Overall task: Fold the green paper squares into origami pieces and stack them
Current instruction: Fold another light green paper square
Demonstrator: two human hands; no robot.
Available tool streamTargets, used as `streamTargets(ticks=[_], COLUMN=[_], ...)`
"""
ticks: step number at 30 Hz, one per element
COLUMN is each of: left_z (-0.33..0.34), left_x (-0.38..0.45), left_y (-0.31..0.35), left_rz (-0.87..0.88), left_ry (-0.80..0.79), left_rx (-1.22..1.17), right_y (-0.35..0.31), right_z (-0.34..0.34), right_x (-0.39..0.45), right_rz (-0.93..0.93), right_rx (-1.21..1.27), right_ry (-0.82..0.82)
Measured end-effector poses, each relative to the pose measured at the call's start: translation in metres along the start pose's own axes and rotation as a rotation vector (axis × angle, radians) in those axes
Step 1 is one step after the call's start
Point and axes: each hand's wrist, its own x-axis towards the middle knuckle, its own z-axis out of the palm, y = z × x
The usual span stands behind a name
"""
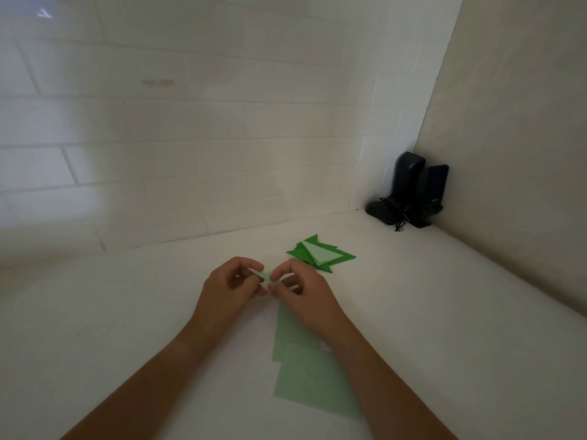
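I'm mid-fold: my left hand (233, 282) and right hand (300, 289) both pinch a small pale green paper piece (266, 276) just above the desk (127, 312). Next I should sharpen the crease, then lay it on the folded stack (320, 254); unfolded squares (309, 376) wait under my wrists.

Likely a home corner: white counter (413, 296) against white brick-tiled wall (190, 128), small black speakers (413, 188)

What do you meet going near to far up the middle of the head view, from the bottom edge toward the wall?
Flat green paper squares → both hands, left hand and right hand, pinching a small green piece → pile of folded green triangles → tiled wall.
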Motion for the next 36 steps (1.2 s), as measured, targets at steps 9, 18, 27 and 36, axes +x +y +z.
streamTargets(ticks=[9,18,27,36], left_z=[-0.0022,0.0002,-0.0016,-0.0004], left_x=[0.0024,0.0026,0.0027,0.0032], left_y=[-0.0045,-0.007,-0.0043,-0.0069], left_rz=[0.067,0.011,0.075,0.123], left_ry=[-0.002,-0.071,-0.112,-0.075], left_rx=[0.065,0.069,0.073,0.132], right_y=[-0.0025,0.0021,-0.0016,-0.0039], right_z=[-0.0013,-0.0021,-0.0018,-0.001], right_x=[-0.0004,0.0,-0.0016,-0.0023], right_rz=[-0.042,-0.062,-0.081,-0.104], right_rx=[0.017,0.002,0.008,-0.001], right_ry=[-0.001,-0.023,-0.053,-0.057])
